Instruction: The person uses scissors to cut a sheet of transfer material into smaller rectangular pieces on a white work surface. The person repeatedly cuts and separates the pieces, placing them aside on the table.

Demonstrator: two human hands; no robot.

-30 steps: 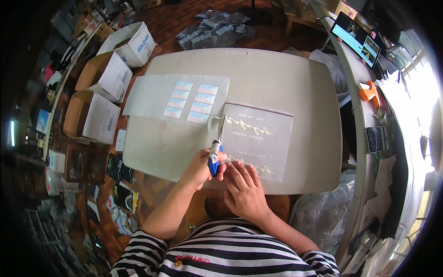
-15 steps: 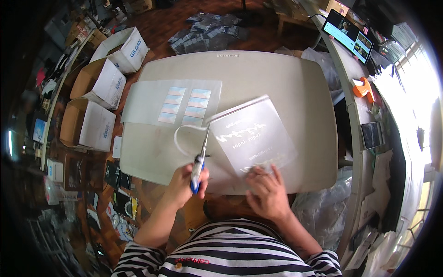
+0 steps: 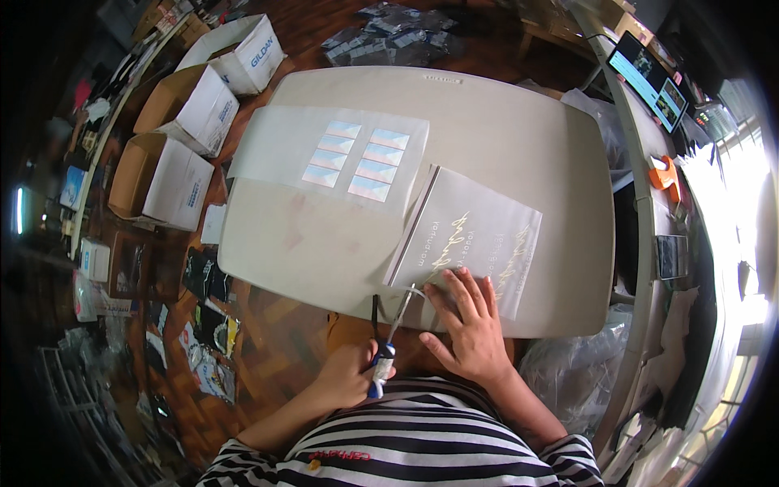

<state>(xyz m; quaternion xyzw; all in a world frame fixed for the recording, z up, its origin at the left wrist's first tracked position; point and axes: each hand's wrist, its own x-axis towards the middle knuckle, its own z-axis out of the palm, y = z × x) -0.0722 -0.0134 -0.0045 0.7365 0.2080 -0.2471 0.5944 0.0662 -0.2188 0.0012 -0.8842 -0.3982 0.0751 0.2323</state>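
My left hand [image 3: 350, 377] is closed around the handles of blue-handled scissors [image 3: 384, 362]. Their blades are spread, pointing at the near left corner of a translucent film sheet [image 3: 487, 209] with mirrored pale lettering. A narrow white strip [image 3: 416, 290] curls beside the blade tip; whether it is still joined to the sheet, I cannot tell. Fingers spread, my right hand [image 3: 471, 329] lies flat over the sheet's near edge. Farther left on the table rests a larger clear film [image 3: 272, 150] bearing two columns of small pink-and-blue printed rectangles [image 3: 379, 165].
All this lies on a beige table [image 3: 519, 134]. Open cartons [image 3: 195, 109] line its left side, and bagged dark goods [image 3: 393, 36] are on the floor beyond. A side counter at right carries a tablet [image 3: 649, 81], an orange tape dispenser [image 3: 665, 177] and a phone [image 3: 671, 257].
The lettered sheet has turned and come nearer. My left hand and the scissors have moved right and toward me, and the long curled strip no longer shows at the blades. My right hand now lies flatter.
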